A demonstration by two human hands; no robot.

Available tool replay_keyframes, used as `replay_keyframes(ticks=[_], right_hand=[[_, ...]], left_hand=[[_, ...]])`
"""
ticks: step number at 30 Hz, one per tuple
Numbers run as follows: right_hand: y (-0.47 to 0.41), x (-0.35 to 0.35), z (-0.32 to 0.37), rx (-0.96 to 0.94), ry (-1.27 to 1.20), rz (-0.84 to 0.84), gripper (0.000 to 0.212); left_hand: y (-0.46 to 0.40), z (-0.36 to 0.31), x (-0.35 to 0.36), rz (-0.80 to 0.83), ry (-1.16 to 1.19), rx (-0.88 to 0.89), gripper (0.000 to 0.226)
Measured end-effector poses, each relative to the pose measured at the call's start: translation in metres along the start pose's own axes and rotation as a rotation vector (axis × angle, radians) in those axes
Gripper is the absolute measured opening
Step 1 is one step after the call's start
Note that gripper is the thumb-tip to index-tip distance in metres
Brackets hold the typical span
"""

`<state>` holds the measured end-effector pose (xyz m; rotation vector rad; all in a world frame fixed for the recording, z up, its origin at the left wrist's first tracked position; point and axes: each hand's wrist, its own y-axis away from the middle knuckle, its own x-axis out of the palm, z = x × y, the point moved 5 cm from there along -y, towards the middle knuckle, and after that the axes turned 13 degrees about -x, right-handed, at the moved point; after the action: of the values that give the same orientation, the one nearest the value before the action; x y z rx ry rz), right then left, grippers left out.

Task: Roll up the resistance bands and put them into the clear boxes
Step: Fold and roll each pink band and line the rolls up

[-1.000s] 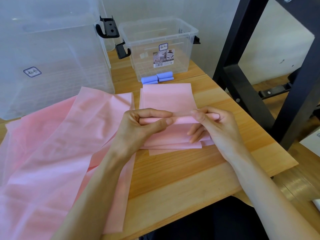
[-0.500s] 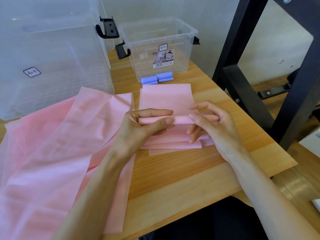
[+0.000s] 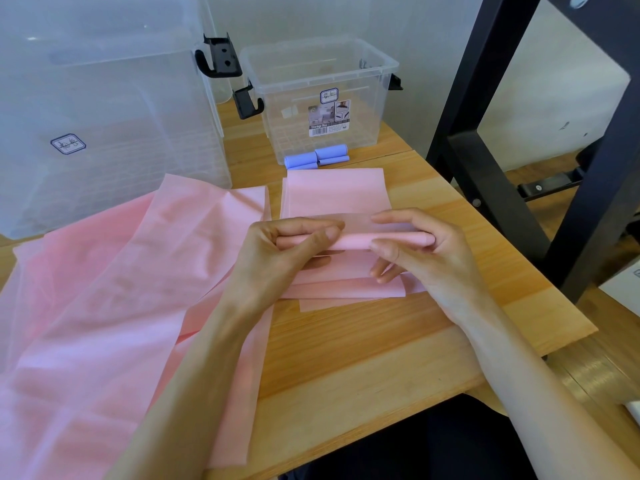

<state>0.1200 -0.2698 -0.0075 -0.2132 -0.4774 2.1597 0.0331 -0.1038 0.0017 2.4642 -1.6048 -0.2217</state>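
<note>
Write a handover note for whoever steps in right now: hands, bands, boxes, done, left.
Left hand and right hand both pinch the partly rolled pink band; its flat tail runs toward the small clear box.
Loose pink bands lie spread on the left in front of the large clear box.
Blue rolls sit on the table against the small box, not inside.
Done: blue bands rolled.
Left: finish this roll, roll the rest, box everything.

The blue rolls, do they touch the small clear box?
Cannot tell. In the head view the blue rolls lie right at the front wall of the small clear box, but no gap or contact shows plainly.
</note>
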Motion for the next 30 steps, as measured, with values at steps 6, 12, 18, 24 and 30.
replay_keyframes(ticks=[6,12,18,24,30], right_hand=[[0.0008,-0.0052,-0.0028,0.02,0.032,-0.084,0.027],[-0.0006,-0.0005,-0.0002,-0.01,0.016,-0.019,0.027],[0.0001,-0.0061,-0.0037,0.031,0.02,-0.1,0.029],[-0.0001,0.0007,-0.0007,0.002,-0.005,0.01,0.029],[0.0007,-0.0032,0.0001,0.004,0.005,-0.066,0.02]], left_hand=[[0.0003,-0.0019,0.0015,0.023,-0.035,0.042,0.016],[-0.0018,-0.0007,-0.0008,-0.004,0.017,0.036,0.013],[0.001,-0.0024,0.0015,0.028,-0.041,0.044,0.018],[-0.0024,0.0006,-0.0031,-0.021,0.022,0.036,0.016],[-0.0021,-0.0001,-0.0019,-0.007,0.011,0.041,0.014]])
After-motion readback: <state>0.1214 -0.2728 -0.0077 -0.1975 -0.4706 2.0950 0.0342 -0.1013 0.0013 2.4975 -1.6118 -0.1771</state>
